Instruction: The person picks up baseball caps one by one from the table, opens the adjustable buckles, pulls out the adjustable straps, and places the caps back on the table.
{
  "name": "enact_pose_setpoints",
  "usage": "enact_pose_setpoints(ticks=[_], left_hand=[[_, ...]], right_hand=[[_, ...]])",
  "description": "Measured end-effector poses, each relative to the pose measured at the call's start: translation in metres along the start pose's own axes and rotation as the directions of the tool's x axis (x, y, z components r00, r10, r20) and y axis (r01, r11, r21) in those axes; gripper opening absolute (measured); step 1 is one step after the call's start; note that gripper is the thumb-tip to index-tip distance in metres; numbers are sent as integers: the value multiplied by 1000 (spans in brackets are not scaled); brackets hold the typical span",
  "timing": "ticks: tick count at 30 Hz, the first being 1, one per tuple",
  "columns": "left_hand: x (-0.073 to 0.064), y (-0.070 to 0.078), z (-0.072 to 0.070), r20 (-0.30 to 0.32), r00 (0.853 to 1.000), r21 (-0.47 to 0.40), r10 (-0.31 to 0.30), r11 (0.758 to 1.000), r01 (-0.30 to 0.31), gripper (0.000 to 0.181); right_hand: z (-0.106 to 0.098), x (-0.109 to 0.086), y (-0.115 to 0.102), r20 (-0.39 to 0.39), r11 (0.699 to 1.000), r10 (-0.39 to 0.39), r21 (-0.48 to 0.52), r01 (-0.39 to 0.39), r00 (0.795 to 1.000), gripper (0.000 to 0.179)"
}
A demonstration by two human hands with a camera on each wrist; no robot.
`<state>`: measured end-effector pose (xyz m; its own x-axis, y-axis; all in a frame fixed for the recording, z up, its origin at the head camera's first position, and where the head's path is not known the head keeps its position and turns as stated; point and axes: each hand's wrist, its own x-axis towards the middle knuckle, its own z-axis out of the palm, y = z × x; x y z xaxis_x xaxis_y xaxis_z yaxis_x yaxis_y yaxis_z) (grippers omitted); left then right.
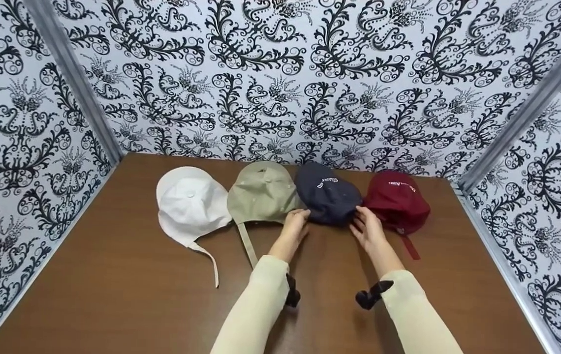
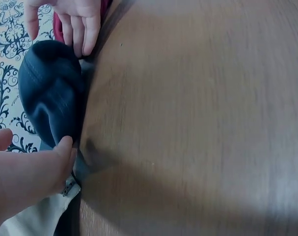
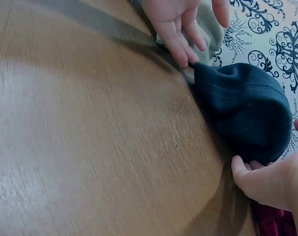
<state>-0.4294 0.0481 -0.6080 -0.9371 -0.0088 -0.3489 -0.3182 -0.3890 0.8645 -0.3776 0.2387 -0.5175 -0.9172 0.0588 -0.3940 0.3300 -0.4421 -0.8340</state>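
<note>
A navy baseball cap (image 1: 329,194) with white lettering lies at the back of the brown table, its brim toward the patterned wall. My left hand (image 1: 295,228) touches its near left edge with the fingertips, beside the khaki cap (image 1: 265,191). At the near right edge, the fingers of my right hand (image 1: 370,228) touch the navy cap, close to the dark red cap (image 1: 398,199). Both wrist views show the thumbs apart from the fairly straight fingers. In the right wrist view the navy cap (image 3: 247,108) has a creased, rounded crown between the two hands.
A white cap (image 1: 194,204) is at the left end of the row, its strap trailing toward me. The khaki strap (image 1: 246,241) hangs out beside my left forearm. Patterned walls enclose the table (image 1: 128,295) at the back and both sides.
</note>
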Motion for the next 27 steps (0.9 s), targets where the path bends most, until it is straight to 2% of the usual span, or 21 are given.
enact_pose_setpoints(ticks=[2,3,4,5,9,10,12,13,14,15,17,19,21,22,24,25,27], left_hand=[[-16,9,4,24,1000,-47,-18,999,20,55],[-14,5,3,49,999,-63,-5,998,9,59],[-6,-1,2,59,998,-90,-17,996,22,61],[8,-11,1,68,998,-118,-19,993,27,63],[89,-65,-14,117,993,-182,0,983,21,71],[104,-74,-16,113,993,-194,-13,980,35,70],[120,-84,-16,109,994,-179,-15,983,34,70],[117,-81,-14,101,995,-162,-15,986,31,68],[113,-79,-13,105,994,-152,-7,988,23,68],[85,-62,-8,93,996,-146,-12,989,26,67],[48,-37,-3,111,994,-147,-12,989,28,67],[1,-8,0,151,988,-184,6,983,22,68],[-47,25,5,168,986,-229,-15,972,54,68],[-51,30,5,179,983,-246,-29,967,73,66],[-79,49,10,160,985,-268,-60,958,102,64],[-88,55,13,135,987,-263,-87,957,120,63],[-85,50,12,118,988,-252,-100,959,127,62]], right_hand=[[-1,1,2,0,1000,-5,0,5,1000,74],[-1,0,3,-1,1000,-7,-7,7,1000,73],[-2,0,3,-3,1000,-5,4,5,1000,72],[-2,-1,3,-5,1000,-5,1,5,1000,71],[2,-10,1,-8,1000,-12,-14,12,1000,66],[3,-13,-1,-10,1000,-13,-4,13,1000,63],[7,-19,-3,-14,1000,-13,21,13,1000,55],[7,-21,-5,-10,999,-12,34,12,1000,51],[8,-23,-6,-4,999,-8,44,8,1000,47],[9,-24,-7,-5,998,-6,60,7,1000,43],[10,-26,-8,-9,998,0,70,1,1000,40],[12,-28,-9,8,998,-1,60,0,1000,46],[14,-30,-10,26,999,-2,53,1,1000,54],[14,-30,-11,31,999,-3,50,1,1000,55],[14,-32,-11,49,999,-5,49,3,999,51],[14,-33,-12,48,999,-2,53,0,999,45],[14,-35,-12,40,998,2,60,-4,999,32]])
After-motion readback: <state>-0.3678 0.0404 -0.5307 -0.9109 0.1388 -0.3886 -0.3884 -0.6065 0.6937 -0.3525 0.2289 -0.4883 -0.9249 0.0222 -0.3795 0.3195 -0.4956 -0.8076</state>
